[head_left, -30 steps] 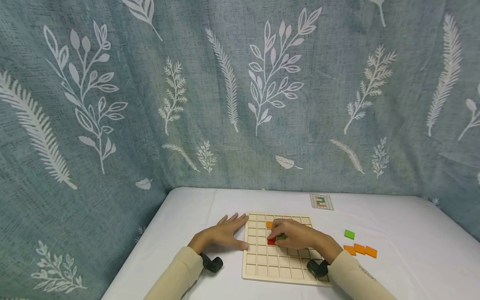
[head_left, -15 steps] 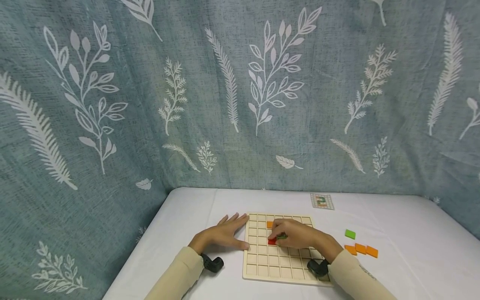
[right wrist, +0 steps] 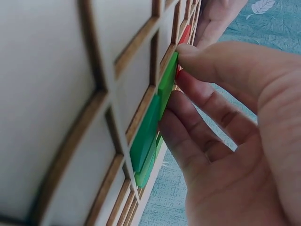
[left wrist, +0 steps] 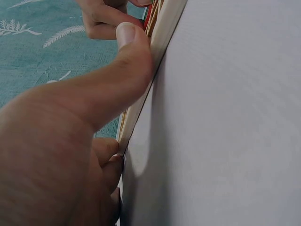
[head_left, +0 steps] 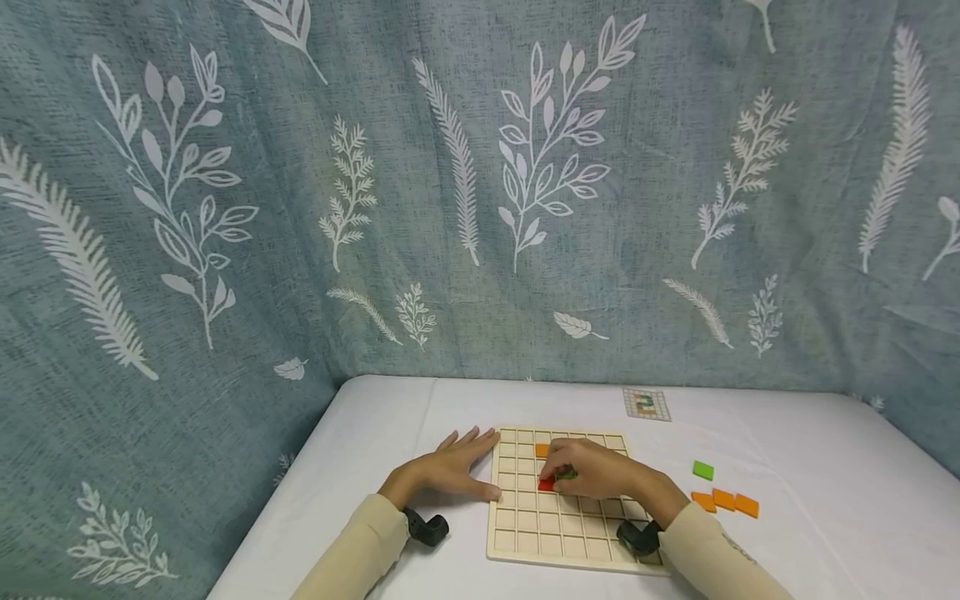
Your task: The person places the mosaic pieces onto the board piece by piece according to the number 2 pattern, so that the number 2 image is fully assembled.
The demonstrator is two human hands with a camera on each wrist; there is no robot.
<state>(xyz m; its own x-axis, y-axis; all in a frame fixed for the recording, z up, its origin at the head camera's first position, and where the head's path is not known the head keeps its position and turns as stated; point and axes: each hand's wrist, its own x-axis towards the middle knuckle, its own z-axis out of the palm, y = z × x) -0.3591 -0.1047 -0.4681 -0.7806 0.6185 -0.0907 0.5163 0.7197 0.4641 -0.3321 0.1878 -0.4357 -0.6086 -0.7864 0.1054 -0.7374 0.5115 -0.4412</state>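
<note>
A pale wooden grid board [head_left: 517,543] lies on the white table. My left hand [head_left: 448,468] rests along its left edge with fingers spread, and its thumb [left wrist: 129,52] touches the rim in the left wrist view. Over the board's middle, my right hand [head_left: 596,469] pinches a red square tile [head_left: 547,484] between thumb and index finger, down at a grid cell. Beside it in the right wrist view are a light green tile [right wrist: 168,84] and a darker green tile [right wrist: 145,134]. An orange tile [head_left: 542,450] sits farther back, and my right hand hides some cells.
To the board's right lie a loose green tile [head_left: 703,470] and three loose orange tiles [head_left: 723,499]. A small gridded pattern card [head_left: 647,404] is at the back of the table. A leaf-patterned curtain [head_left: 450,208] hangs behind.
</note>
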